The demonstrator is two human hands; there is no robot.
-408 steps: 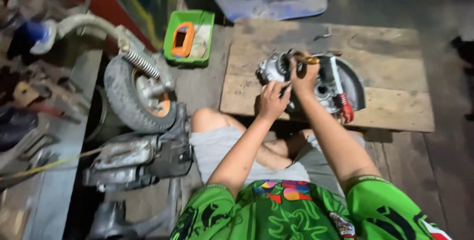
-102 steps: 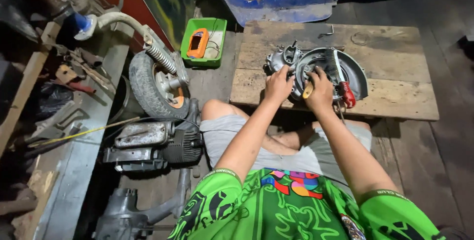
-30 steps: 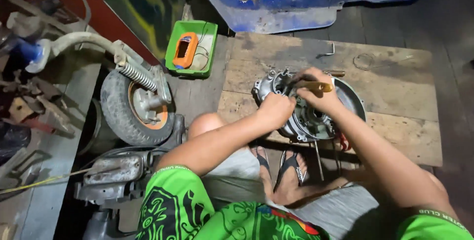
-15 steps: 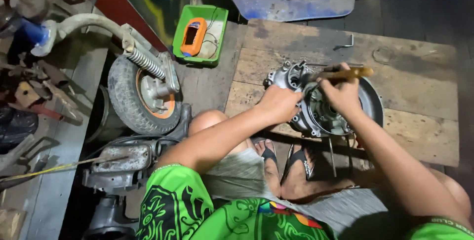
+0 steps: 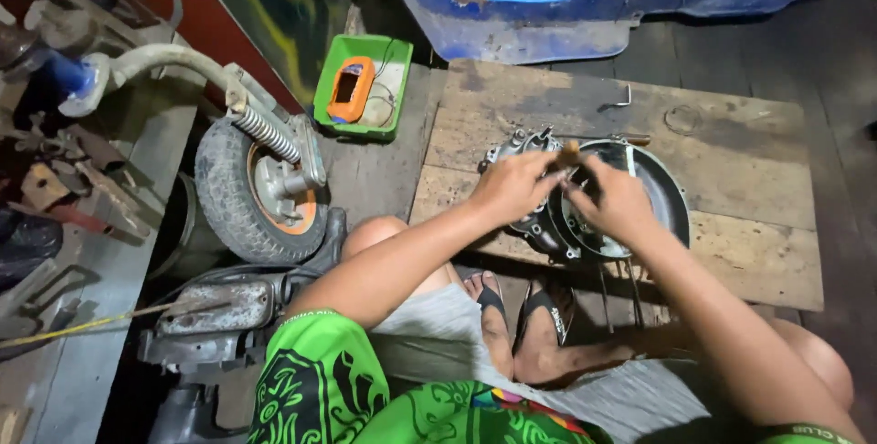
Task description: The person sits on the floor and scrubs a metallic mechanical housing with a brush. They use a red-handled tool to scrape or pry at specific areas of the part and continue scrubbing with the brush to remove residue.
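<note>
A grey metal engine case (image 5: 650, 181) with a round dark cover lies on a wooden board (image 5: 740, 161). Both my hands hover over it and meet at its middle. My right hand (image 5: 610, 202) is closed around a yellow-handled tool (image 5: 569, 150), of which only the handle end shows. The fingertips of my left hand (image 5: 512, 186) are pinched together right by that handle; motion blur hides whether they grip it. My sandalled feet (image 5: 521, 321) rest at the board's near edge, under my arms.
A green tray (image 5: 397, 53) with an orange meter (image 5: 348, 92) sits left of the board. A small wheel on a fork (image 5: 239, 199) and an engine block (image 5: 219, 309) lie on the floor at left. Blue scooter bodywork (image 5: 548, 5) stands behind. A cluttered bench (image 5: 64, 188) runs along the far left.
My left hand has lifted off the case's left side and moved right to meet my right hand. The tool's handle has swung from level to mostly hidden between the hands.
</note>
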